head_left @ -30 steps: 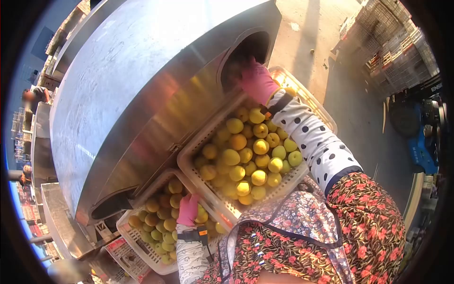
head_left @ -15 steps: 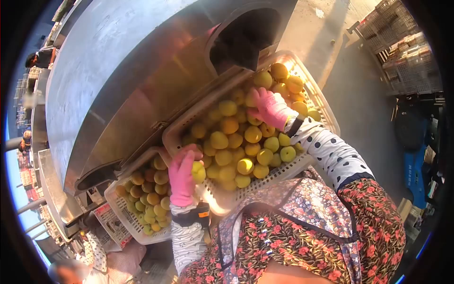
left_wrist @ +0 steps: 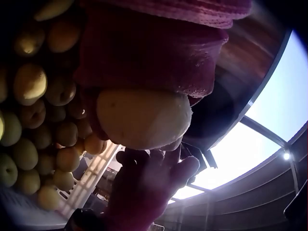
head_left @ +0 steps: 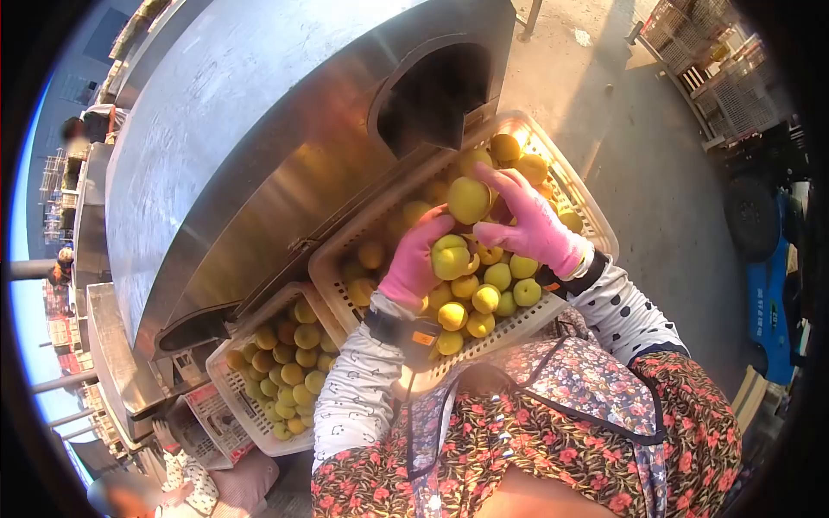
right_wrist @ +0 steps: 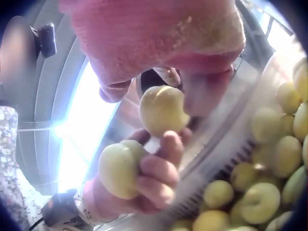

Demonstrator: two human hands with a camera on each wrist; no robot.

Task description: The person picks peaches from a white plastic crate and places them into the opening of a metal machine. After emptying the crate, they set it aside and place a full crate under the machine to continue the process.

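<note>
There, one yellow fruit (head_left: 451, 257) sat clamped in the left hand (head_left: 414, 259) and a second fruit (head_left: 469, 200) in the right hand (head_left: 528, 228) just beside it, both above the crate (head_left: 594, 217), which looked mostly full, so little seemed done, with the machine's dark opening (head_left: 436, 95) beyond the hands.

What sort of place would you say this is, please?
Most likely an outdoor fruit sorting or processing yard: white plastic crates heaped with yellow fruit, a large stainless-steel machine with a dark feed opening, and stacked crates on concrete ground.
</note>
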